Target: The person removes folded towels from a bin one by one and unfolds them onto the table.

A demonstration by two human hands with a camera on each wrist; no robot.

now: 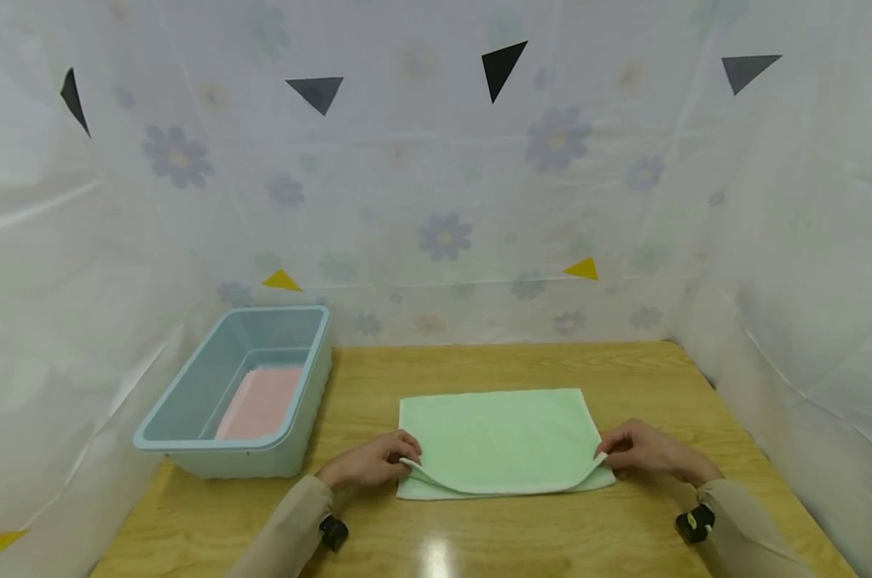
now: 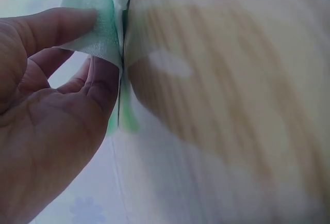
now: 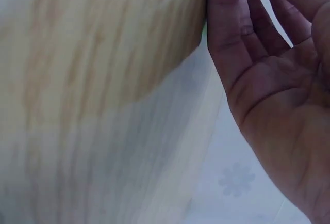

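Observation:
A light green towel (image 1: 501,437) lies folded on the wooden table (image 1: 479,369), in front of me. My left hand (image 1: 378,464) pinches the near left corner of its top layer and lifts it slightly. In the left wrist view the green towel corner (image 2: 95,38) sits between thumb and fingers of the left hand (image 2: 56,110). My right hand (image 1: 641,451) pinches the near right corner of the same layer. The right wrist view shows the right hand (image 3: 268,79) with only a sliver of cloth at the fingertips.
A pale blue plastic tub (image 1: 190,401) stands at the left of the table with a pink cloth (image 1: 258,401) flat inside. White flowered sheeting (image 1: 443,201) walls in the table on three sides.

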